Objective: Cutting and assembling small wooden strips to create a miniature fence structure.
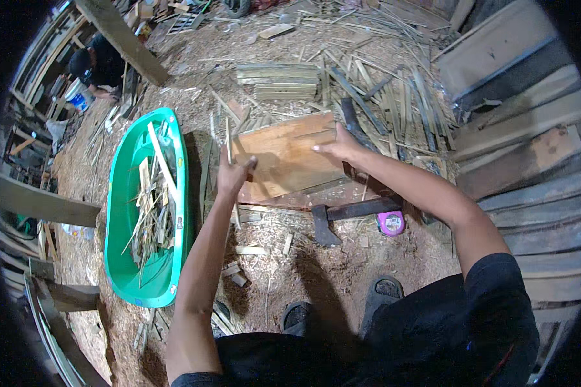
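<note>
Flat wooden board, rectangular, orange-brown, shadow-patched, between hands, just beyond axe. Left hand grip clamped on left edge; right hand grip clamped on right edge.

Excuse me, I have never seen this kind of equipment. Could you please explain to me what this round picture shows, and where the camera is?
There is no robot here. A person wears two wide fisheye cameras on the head; this is the left one's view, looking down, so straight edges bend near the rim.

The bare left hand and right hand hold a flat wooden board at opposite sides. Whether it also rests on something underneath is hard to tell.

Nearer the person's feet lie an axe and a pink tape measure. To the left, a green tub holds wood scraps. Shavings and sticks cover much of the ground. Another person is at the upper left.
</note>
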The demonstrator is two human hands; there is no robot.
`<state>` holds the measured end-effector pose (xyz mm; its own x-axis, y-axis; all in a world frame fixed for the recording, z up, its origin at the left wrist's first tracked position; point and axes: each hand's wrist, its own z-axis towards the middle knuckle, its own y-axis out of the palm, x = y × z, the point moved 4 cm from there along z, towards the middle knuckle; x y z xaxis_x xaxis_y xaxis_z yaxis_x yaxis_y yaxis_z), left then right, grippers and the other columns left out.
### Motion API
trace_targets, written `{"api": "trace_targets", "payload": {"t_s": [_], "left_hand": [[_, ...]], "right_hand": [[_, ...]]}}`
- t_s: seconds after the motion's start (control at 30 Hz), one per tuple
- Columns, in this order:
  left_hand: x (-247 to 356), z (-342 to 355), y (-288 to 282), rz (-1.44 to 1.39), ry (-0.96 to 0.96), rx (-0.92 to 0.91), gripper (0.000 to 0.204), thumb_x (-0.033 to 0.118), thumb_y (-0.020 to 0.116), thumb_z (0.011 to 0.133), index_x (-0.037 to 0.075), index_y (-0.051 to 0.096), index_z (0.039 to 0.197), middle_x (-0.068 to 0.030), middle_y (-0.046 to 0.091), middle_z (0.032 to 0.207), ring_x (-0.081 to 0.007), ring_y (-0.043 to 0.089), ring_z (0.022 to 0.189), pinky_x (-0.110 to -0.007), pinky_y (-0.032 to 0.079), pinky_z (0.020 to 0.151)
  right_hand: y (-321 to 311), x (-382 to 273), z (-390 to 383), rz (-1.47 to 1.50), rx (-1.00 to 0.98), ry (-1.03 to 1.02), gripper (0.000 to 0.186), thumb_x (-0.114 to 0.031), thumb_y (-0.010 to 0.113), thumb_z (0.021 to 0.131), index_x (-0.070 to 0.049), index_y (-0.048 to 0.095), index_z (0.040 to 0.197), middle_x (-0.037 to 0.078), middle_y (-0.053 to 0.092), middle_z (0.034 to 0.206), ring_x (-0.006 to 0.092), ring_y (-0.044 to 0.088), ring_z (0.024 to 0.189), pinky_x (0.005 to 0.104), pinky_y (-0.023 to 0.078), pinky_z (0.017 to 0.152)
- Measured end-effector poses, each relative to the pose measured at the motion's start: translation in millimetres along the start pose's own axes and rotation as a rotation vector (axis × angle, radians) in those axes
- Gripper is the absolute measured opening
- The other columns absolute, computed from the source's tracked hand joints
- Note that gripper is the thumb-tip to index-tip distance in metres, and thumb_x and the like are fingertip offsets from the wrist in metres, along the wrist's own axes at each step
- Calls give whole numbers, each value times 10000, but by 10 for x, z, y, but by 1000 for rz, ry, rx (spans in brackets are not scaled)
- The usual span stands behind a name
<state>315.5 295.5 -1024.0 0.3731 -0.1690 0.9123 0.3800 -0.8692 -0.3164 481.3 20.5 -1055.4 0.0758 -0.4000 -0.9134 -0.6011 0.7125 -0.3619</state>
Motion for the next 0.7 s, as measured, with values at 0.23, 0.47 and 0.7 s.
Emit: {"api": "trace_targets", "payload": {"t_s": [0.23,0.47,0.7], "left_hand": [[-30,-26,-19,7,221,159,346,127,810,795,-41,655,1054,-170,726,936,-216,720,810,-347,578,708],[290,660,-139,132,412,319,257,96,783,808,-30,692,1012,-169,734,861,-221,702,776,-368,534,726],[270,1193,242,293,358,356,454,216,739,851,-29,613,1212,-254,702,979,-385,688,932,-436,511,831]], "right_hand": [[-150,-202,-128,-131,206,-276,871,-217,855,769,53,310,1392,213,541,1321,307,556,1215,405,462,1035],[-231,-281,549,-190,352,-358,881,-250,883,725,28,358,1375,201,604,1250,321,624,1113,398,481,991],[-359,132,928,-94,357,-264,889,-303,874,728,12,363,1382,234,595,1249,333,584,1186,411,472,990]]}}
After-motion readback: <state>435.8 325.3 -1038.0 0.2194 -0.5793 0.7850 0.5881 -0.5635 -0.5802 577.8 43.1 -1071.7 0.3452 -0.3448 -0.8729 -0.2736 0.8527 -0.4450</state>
